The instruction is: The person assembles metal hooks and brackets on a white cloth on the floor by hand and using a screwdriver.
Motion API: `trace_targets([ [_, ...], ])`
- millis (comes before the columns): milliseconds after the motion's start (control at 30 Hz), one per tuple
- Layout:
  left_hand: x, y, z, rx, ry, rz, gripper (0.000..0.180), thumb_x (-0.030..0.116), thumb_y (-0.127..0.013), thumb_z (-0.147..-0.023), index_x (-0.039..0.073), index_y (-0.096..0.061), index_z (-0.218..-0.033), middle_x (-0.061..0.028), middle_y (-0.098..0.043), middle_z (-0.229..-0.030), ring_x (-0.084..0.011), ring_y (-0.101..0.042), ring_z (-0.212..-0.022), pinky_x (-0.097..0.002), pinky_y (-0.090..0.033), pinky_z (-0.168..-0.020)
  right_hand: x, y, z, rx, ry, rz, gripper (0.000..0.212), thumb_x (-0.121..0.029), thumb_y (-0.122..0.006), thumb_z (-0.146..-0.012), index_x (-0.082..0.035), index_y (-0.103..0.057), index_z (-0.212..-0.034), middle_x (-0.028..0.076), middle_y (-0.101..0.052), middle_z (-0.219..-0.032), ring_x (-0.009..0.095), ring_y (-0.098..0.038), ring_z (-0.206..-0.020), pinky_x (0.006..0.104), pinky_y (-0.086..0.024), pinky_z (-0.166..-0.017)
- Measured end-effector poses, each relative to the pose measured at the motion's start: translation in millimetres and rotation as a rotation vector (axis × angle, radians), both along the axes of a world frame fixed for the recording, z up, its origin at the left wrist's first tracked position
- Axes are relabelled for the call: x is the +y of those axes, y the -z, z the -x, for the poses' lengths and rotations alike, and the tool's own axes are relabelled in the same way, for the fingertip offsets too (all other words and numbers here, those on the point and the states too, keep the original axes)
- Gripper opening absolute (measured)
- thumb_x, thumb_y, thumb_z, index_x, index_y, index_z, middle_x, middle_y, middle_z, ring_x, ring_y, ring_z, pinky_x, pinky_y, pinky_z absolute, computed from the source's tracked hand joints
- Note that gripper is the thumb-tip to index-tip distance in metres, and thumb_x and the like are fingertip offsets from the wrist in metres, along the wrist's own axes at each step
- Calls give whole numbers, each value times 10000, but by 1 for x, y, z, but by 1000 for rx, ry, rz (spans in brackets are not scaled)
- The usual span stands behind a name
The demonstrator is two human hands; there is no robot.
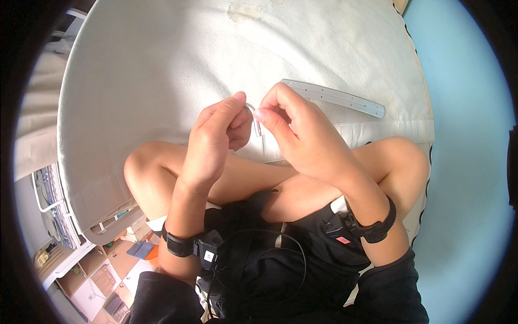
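In front of me, above my crossed legs, both hands are raised close together. A thin, bent, silvery rod (257, 126), hook-like in shape, shows in the gap between them. My left hand (218, 121) is closed round its curved end, thumb up and fingers curled. The thumb and forefinger of my right hand (291, 121) pinch the rod from the other side. How much of it lies inside the fingers is hidden. Just beyond my right hand, a flat grey strip with small holes (337, 98) rests on the pale bed cover, apart from my left hand.
I sit on a pale quilted cover (135, 81), stained at its far edge. A light blue wall (464, 135) runs along the right. Past the bed's left edge, lower down, are shelves (94, 278) with various items. A black cable (305, 259) loops over my lap.
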State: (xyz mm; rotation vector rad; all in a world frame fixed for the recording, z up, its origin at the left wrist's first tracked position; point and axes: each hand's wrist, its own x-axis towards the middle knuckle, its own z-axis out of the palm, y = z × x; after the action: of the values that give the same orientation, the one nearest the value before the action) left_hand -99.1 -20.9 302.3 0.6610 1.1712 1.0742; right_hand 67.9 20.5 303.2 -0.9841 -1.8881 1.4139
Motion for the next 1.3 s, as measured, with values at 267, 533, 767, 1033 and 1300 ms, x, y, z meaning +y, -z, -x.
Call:
trace_targets([
  [267,1,4,-2,-3,-5,-66,411,280,-417,-1039,132,-348,-661,59,-288,-590,-77,-237,-554,-267,-209,-509,2,5,0,131,34,71,161,-124,-612,-954,24,-556,-980,167,-670,-818,282,-658,-724,361,-507,-675],
  [533,0,7,-3,58,-28,-98,426,264,-453,-1032,135,-338,-643,60,-288,-589,-69,-232,-550,-267,-201,-506,8,-12,-7,-136,-114,230,132,-117,-592,-992,10,-601,-957,36,-627,-839,98,-577,-791,254,-478,-742],
  [767,2,10,0,76,-71,-66,422,260,-450,-1031,130,-340,-645,62,-290,-590,-69,-238,-545,-269,-203,-501,8,-1,-6,30,49,94,124,-72,-659,-936,15,-617,-1015,57,-679,-907,84,-611,-766,240,-492,-712],
  [1033,4,11,4,102,-193,-113,414,263,-471,-1024,120,-373,-648,50,-324,-599,-71,-273,-554,-268,-228,-501,9,0,-5,-50,231,7,308,-108,-719,-858,-8,-600,-1124,109,-723,-984,216,-673,-694,327,-530,-649],
  [1300,0,19,25,942,124,-274,235,191,-594,-970,-36,-658,-977,-150,-658,-832,-191,-594,-721,-319,-489,-695,-41,-123,-86,-488,214,-176,259,-63,-680,-885,-12,-639,-1135,72,-714,-923,100,-615,-737,240,-482,-677],
])
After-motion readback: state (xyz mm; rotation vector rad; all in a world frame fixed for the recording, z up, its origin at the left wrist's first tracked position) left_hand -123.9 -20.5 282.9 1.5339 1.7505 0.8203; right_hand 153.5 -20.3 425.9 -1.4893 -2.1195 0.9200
